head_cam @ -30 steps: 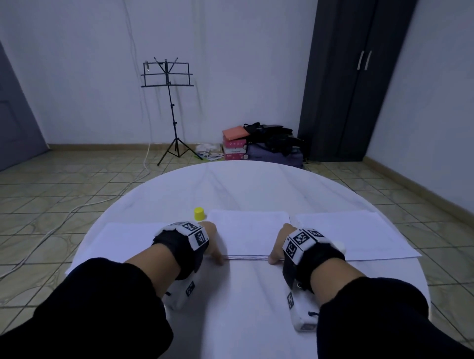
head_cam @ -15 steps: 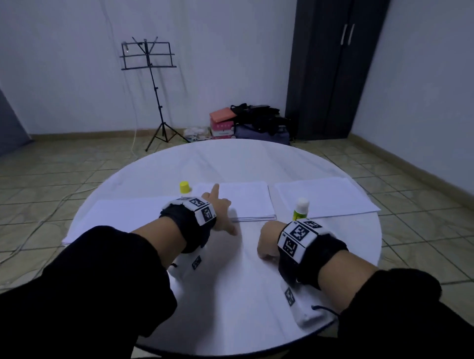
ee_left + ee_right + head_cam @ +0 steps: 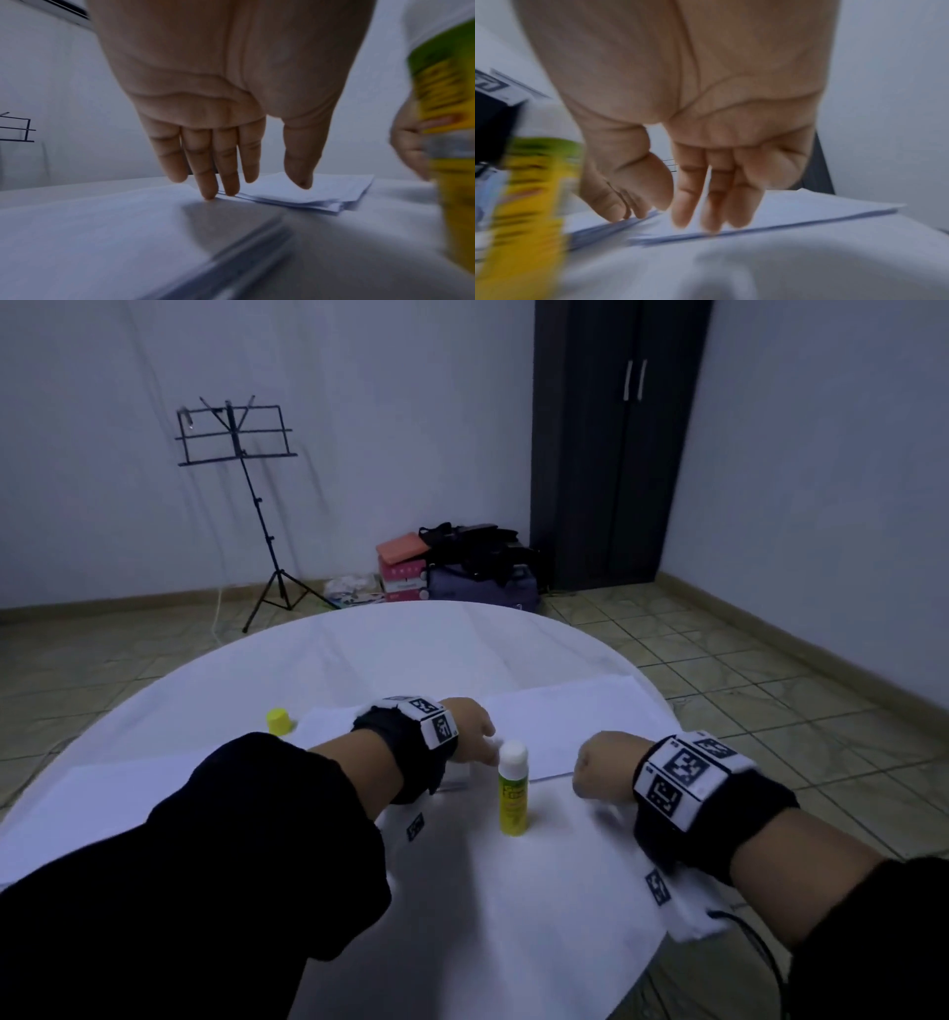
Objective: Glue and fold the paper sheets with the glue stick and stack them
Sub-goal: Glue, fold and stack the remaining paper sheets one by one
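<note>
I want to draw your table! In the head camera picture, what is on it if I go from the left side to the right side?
Flat white paper sheet → small yellow glue cap → left hand → upright yellow-green glue stick with white top → right hand, all on the round white table.

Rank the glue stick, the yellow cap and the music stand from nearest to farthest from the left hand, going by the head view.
1. Glue stick: upright on the table, just right of the left hand.
2. Yellow cap: on the table, off to the hand's left.
3. Music stand: on the floor by the far wall.
</note>
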Available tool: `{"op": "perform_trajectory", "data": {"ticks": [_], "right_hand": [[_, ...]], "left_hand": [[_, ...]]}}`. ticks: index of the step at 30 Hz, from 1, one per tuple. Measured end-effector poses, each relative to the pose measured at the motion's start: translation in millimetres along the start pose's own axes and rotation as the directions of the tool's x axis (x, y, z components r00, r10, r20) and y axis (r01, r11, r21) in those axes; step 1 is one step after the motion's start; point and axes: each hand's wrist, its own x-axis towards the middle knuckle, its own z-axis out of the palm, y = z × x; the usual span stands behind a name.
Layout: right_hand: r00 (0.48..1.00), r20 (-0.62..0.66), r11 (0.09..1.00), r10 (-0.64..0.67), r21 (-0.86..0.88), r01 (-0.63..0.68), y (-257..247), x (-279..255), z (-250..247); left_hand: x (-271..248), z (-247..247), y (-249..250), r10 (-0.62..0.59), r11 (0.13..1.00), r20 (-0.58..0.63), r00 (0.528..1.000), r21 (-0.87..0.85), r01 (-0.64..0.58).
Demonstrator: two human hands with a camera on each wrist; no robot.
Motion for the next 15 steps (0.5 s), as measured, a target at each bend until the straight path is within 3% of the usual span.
{"op": "perform_trajectory", "data": {"ticks": [3,9,15], "right_hand": [[1.000,-0.015,0.999,-0.016,-0.037,0.016,12.7,19.7,-7.6],[0.990,0.093,0.977,-0.108,-0.174,0.123,15.5,41.1,-14.1],[0.990,0.094,0.981,-0.104,-0.156,0.118,17.4,55.0,-15.7]], "left_hand": [[22.4,-5.9,6.2,-0.016,0.999,-0.007,1.000,0.031,0.016],[53.5,-9.5,15.0,-0.001,0.999,0.057,0.998,0.048,-0.002],[62.7,-11.9,16.4,0.025,1.000,0.038,0.999,0.002,-0.025]]}}
